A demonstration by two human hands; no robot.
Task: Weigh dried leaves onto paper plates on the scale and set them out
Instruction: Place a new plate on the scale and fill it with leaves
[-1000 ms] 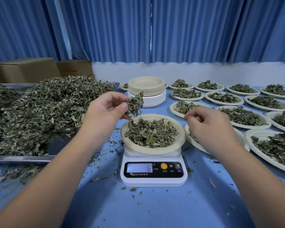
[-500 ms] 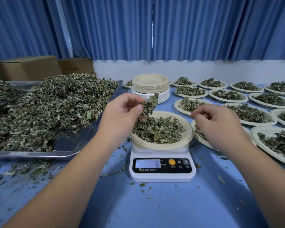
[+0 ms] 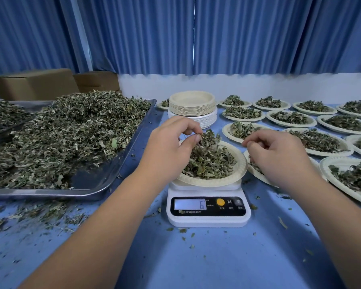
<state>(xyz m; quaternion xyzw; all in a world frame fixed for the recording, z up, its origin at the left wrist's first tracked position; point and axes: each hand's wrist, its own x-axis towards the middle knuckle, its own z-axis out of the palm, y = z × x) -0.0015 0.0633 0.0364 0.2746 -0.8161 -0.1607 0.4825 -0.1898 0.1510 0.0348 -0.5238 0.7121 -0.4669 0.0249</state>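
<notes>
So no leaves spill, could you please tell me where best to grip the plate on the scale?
Probably its right rim, from the right: the plate overhangs the scale there, letting fingers slip under, while the left hand covers the left side.

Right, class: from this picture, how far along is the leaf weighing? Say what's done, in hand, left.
Done: many filled plates set out on the right. In hand: the left hand pinches leaves over the plate on the scale, which reads 6. Left: a heaped tray and a stack of empty plates.

blue table [image 3: 217,257]: steel tray [image 3: 121,167], scale [image 3: 208,220], plate stack [image 3: 192,107], filled plates [image 3: 290,125], leaf crumbs [image 3: 50,211].
</notes>
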